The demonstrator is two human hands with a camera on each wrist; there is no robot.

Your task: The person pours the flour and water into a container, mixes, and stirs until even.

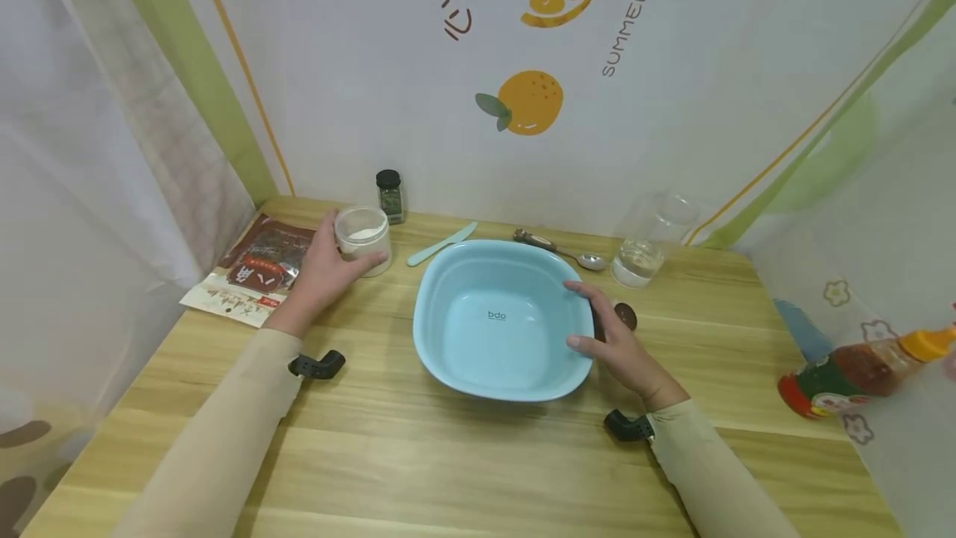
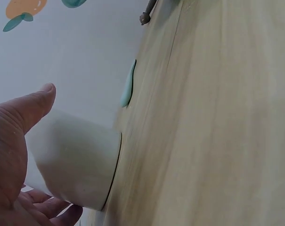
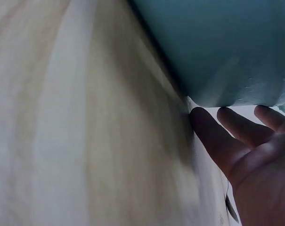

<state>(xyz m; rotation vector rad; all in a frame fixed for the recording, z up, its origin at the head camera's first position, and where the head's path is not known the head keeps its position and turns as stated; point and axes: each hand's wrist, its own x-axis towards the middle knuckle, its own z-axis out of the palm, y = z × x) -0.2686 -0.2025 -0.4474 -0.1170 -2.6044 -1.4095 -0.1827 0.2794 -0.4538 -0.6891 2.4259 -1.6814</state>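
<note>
A round, clear-walled jar [image 1: 364, 232] of white powder stands at the back left of the table. My left hand [image 1: 326, 266] wraps round it, with the thumb across its front. In the left wrist view, fingers curl under the jar [image 2: 81, 162] and the thumb lies near its upper side. A light blue basin [image 1: 496, 355] marked "bdo" sits mid-table. My right hand [image 1: 623, 351] is at its right side, thumb and a finger over the rim. In the right wrist view, spread fingertips touch the outer wall of the basin [image 3: 227, 52].
Behind the basin lie a pale green spreader [image 1: 442, 244] and a spoon [image 1: 560, 249]. A glass of clear liquid [image 1: 638, 262] stands right. A black-capped spice bottle [image 1: 390, 198] and brown food packet [image 1: 261, 264] are left; a sauce bottle [image 1: 851, 372] is far right.
</note>
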